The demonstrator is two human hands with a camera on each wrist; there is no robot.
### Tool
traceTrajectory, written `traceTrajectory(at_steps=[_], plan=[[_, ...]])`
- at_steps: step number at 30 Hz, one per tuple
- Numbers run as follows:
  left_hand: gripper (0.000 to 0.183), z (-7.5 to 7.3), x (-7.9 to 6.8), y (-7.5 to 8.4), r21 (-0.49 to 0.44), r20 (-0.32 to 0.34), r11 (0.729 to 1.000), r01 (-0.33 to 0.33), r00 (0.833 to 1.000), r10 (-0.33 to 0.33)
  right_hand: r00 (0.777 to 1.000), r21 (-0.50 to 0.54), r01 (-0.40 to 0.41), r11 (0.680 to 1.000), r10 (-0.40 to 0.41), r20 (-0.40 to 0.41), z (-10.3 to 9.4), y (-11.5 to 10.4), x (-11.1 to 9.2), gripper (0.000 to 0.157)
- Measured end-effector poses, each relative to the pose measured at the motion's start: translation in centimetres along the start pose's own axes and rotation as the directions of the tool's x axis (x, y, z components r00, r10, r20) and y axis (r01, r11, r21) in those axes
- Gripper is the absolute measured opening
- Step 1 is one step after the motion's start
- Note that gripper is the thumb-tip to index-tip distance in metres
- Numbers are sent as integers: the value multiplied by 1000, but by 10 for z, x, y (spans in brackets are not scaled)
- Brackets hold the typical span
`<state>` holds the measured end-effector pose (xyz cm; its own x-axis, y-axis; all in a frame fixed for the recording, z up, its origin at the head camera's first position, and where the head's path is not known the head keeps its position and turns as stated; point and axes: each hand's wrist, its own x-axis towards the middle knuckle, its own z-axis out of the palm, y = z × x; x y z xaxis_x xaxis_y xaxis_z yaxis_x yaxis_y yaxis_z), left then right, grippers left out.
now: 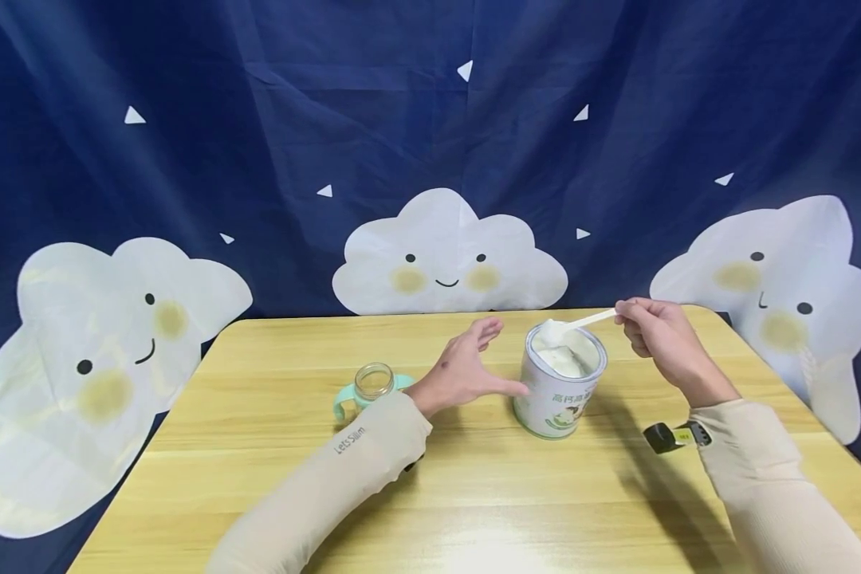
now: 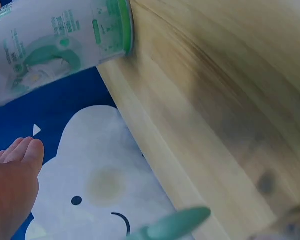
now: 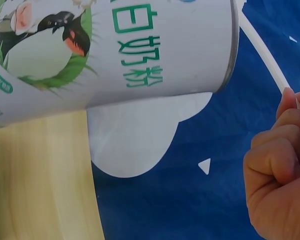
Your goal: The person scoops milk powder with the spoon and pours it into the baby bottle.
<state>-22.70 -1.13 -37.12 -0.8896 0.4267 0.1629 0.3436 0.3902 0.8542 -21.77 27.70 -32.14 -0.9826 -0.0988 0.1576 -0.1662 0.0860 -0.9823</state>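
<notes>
The round white can with green print (image 1: pixel 556 406) stands upright between my two sets of fingers, its top open, with off-white powder (image 1: pixel 565 363) inside. My right hand (image 1: pixel 663 335) pinches the tip of a slim white plastic scoop (image 1: pixel 591 320) between thumb and fingers; to the left of that pinch, the scoop's heaped end sits at the can's rim. My left hand (image 1: pixel 462 371) is unclenched and holds nothing, thumb reaching toward the can's side; I can't tell whether it touches. Left of those fingers, near the wrist, I see an uncapped clear bottle with mint-green handles (image 1: pixel 375 384); the beige left sleeve (image 1: pixel 323 490) blocks its lower part from me. Beneath both hands lies the pale wooden table (image 1: pixel 488 510), and beyond the fingers hangs a navy cloth with smiling clouds (image 1: pixel 402 104).
</notes>
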Motion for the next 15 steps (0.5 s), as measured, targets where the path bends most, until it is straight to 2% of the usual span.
traceTrajectory(at_steps=[15], plan=[[109,-31,-9,-3,-43,1,999,7,1000,-7,1000,15,2,1000,-2,-10,15,-5,2,33]])
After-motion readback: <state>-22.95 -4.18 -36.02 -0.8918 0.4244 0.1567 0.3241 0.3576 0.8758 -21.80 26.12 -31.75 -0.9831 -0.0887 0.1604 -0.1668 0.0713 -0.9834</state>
